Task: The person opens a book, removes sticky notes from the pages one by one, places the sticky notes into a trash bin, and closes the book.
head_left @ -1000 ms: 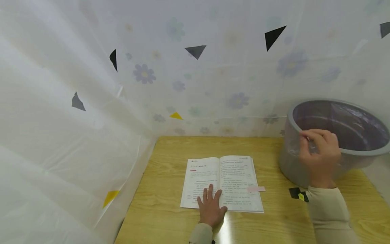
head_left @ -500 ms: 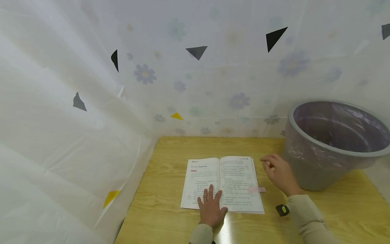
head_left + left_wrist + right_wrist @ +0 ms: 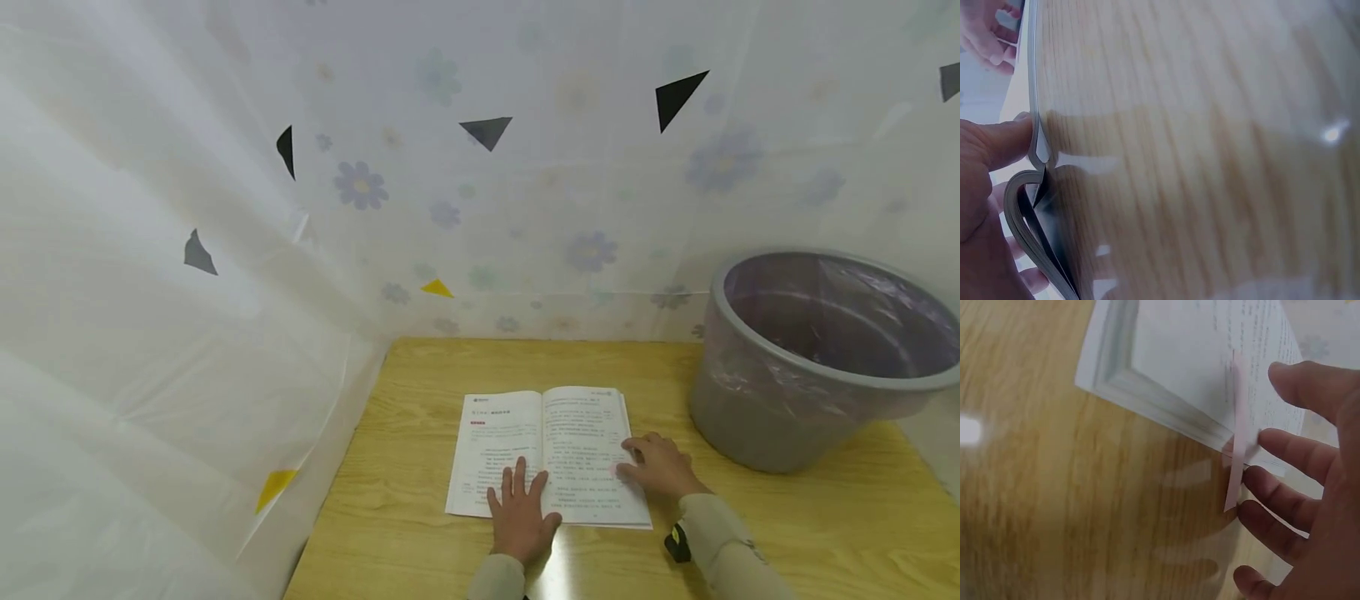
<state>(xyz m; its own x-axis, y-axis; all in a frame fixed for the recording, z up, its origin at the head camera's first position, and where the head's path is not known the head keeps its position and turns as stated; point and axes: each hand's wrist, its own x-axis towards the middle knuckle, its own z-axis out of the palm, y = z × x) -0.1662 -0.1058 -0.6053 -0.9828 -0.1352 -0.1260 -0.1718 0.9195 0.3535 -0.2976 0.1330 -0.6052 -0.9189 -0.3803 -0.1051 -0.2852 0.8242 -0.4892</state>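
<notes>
An open book [image 3: 581, 425] with printed pages lies on the wooden table. My left hand [image 3: 520, 518] rests spread on the lower part of its left page, near the fold. The left wrist view shows that thumb by the book's lower edge. At the right page's outer edge is my right hand [image 3: 660, 467], thumb and fingers apart. A pink paper strip [image 3: 1239, 419] lies across the right page and sticks out past its edge. The fingertips [image 3: 1255, 478] of my right hand are close beside the strip, without pinching it. In the head view the hand hides most of the strip.
A grey bin [image 3: 757, 417] lined with a clear bag stands on the table [image 3: 397, 467] at the right, beyond my right hand. White sheeting [image 3: 525, 208] with flowers and dark triangles borders the table at the back and left.
My right hand has come from in front of the bin, leftward and down to the book's right edge, its fingers spreading apart. My left hand has stayed in place on the page.
</notes>
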